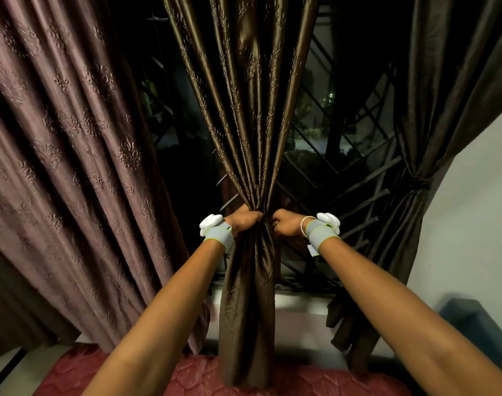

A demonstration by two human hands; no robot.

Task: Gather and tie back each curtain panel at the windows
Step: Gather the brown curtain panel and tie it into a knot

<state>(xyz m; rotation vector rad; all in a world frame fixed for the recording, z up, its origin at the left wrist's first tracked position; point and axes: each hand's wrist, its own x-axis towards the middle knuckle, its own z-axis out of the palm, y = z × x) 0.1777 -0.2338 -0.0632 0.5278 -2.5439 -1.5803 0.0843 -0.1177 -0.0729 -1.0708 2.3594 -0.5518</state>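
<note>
A person is standing at a dark window (324, 144) with both arms reaching out. In the middle, a shiny brown curtain panel (244, 95) is hanging down, and it is bunched tight into a narrow neck about halfway down. Both hands are meeting at that neck.

The left hand (242, 220) is gripping the bunched cloth from the left side, with its fingers curled round the folds. The right hand (285, 224) is curled up just beside it on the right, touching the same bunch. It is pinching something small there, but it is too dark to tell whether that is a tie or only the cloth. The two hands are very close together, with just the gathered folds between them.

Each wrist is wearing a grey band (218, 237) with a white lump on it, and the right wrist also has a thin white bangle (304, 225).

Below the hands, the panel is spreading out again and hanging down to a red quilted mattress (81, 375).

To the left, a purple curtain (58, 152) with a stamped flower pattern is hanging loose and wide. To the right, another brown curtain (444, 110) is already pulled in and tied at its middle (419, 182), next to a white wall (472, 210). Behind the curtains, a metal window grille (358, 178) with slanted bars is showing.
</note>
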